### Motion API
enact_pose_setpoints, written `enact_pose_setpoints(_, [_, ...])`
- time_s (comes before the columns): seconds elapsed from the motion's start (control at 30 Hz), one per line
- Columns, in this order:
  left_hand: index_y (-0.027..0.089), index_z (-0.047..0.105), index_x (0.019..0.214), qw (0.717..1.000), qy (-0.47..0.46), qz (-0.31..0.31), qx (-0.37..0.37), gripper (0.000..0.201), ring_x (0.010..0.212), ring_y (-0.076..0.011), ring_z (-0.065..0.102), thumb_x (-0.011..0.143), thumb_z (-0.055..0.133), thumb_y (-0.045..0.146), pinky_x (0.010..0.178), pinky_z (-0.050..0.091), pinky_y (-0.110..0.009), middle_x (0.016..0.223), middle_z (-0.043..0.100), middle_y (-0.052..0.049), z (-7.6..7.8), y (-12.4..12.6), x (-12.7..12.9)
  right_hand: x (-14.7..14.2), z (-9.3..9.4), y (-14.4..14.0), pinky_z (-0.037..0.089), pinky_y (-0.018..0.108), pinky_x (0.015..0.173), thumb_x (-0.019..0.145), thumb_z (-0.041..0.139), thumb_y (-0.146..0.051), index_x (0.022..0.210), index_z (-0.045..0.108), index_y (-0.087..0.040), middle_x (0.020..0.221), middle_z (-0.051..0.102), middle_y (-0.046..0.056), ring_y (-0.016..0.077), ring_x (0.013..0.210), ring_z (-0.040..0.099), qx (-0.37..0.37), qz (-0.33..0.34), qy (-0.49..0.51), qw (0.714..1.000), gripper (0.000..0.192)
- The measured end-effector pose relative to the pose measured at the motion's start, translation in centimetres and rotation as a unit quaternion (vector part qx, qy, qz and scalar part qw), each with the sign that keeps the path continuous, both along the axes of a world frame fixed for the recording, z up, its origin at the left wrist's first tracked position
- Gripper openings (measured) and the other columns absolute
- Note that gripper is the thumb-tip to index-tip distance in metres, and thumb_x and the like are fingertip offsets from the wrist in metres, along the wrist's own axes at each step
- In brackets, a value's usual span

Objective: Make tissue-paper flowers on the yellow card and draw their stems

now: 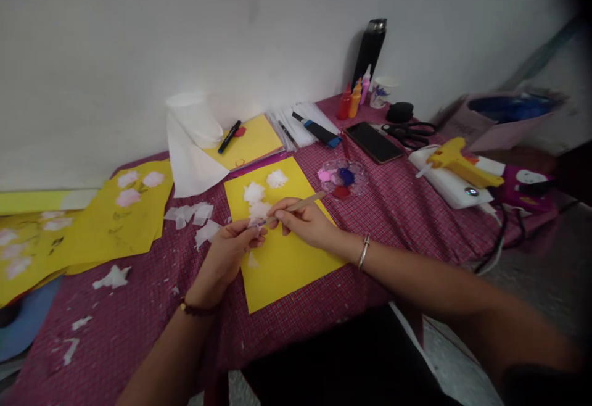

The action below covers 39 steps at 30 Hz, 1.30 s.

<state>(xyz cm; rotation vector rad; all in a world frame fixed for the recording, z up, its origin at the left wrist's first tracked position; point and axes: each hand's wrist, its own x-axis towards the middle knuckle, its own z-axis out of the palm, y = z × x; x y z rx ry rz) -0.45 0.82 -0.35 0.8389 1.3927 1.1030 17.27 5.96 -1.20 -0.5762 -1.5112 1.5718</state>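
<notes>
My right hand point(300, 218) grips a thin paintbrush point(308, 200) with a pale wooden handle slanting up to the right. Its tip meets a small whitish scrap point(256, 223), probably tissue paper, pinched in the fingers of my left hand point(231, 242). A dark bluish spot shows where they meet. Both hands are above a yellow sheet point(291, 270) that bears white crumpled tissue flowers point(277, 178). Right of the sheet is a clear palette point(361, 174) with pink, dark blue and red paint.
Cut tissue pieces point(203, 213) and a tissue roll point(192, 122) lie left. Finished-looking flower sheets point(124, 227) spread further left. A phone point(374, 142), scissors point(411, 133), paint bottles point(354, 99), a black flask point(370, 51) and a yellow glue gun point(462, 162) stand or lie right.
</notes>
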Motion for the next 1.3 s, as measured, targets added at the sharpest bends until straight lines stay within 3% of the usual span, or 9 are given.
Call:
enact_pose_setpoints(0.2, [0.016, 0.075, 0.078, 1.000, 0.009, 0.008, -0.004, 0.020, 0.064, -0.0114, 0.060, 0.061, 0.079, 0.027, 0.060, 0.048, -0.023, 0.073, 0.072, -0.003, 0.1, -0.4, -0.1, -0.5, -0.9, 0.0, 0.047, 0.021, 0.056, 0.091, 0.053, -0.026, 0.090, 0.063, -0.018, 0.079, 0.063, 0.002, 0.0110, 0.071, 0.059, 0.029, 0.018, -0.017, 0.999, 0.013])
enact_pose_setpoints(0.63, [0.016, 0.074, 0.077, 1.000, -0.005, 0.027, 0.006, 0.016, 0.062, -0.0110, 0.061, 0.063, 0.077, 0.024, 0.061, 0.050, -0.024, 0.072, 0.072, -0.004, 0.3, -0.8, 0.2, -0.5, -0.8, -0.1, 0.046, 0.021, 0.055, 0.091, 0.052, -0.025, 0.091, 0.062, -0.018, 0.078, 0.060, 0.001, 0.0098, 0.066, 0.054, 0.052, 0.005, -0.056, 0.997, 0.013])
enact_pose_setpoints(0.83, [0.013, 0.075, 0.086, 0.993, -0.109, -0.052, 0.017, 0.025, 0.075, -0.0201, 0.069, 0.074, 0.061, 0.029, 0.072, 0.056, -0.035, 0.081, 0.074, -0.011, 0.7, -0.8, -1.1, -0.3, -0.2, -0.3, 0.045, 0.020, 0.051, 0.090, 0.052, -0.027, 0.091, 0.063, -0.018, 0.079, 0.062, 0.000, 0.0066, 0.057, 0.052, 0.038, 0.009, -0.023, 0.999, 0.014])
enact_pose_setpoints(1.1, [0.020, 0.077, 0.095, 0.988, -0.127, -0.087, 0.024, 0.031, 0.077, -0.0146, 0.069, 0.067, 0.067, 0.011, 0.074, 0.056, -0.026, 0.087, 0.077, -0.006, 0.8, -1.4, -1.7, -0.2, 0.0, -0.2, 0.043, 0.018, 0.048, 0.091, 0.051, -0.029, 0.091, 0.062, -0.017, 0.073, 0.063, -0.001, 0.0044, 0.051, 0.054, 0.001, 0.028, 0.000, 1.000, 0.016])
enact_pose_setpoints(1.3, [0.022, 0.074, 0.108, 0.978, -0.137, -0.142, 0.065, 0.039, 0.098, -0.0219, 0.069, 0.069, 0.071, 0.019, 0.096, 0.051, -0.040, 0.101, 0.076, -0.008, 0.6, -1.8, -2.2, 0.0, 0.3, -0.1, 0.042, 0.017, 0.047, 0.091, 0.052, -0.029, 0.088, 0.063, -0.017, 0.075, 0.063, -0.001, 0.0035, 0.050, 0.053, 0.002, 0.036, 0.000, 0.999, 0.016])
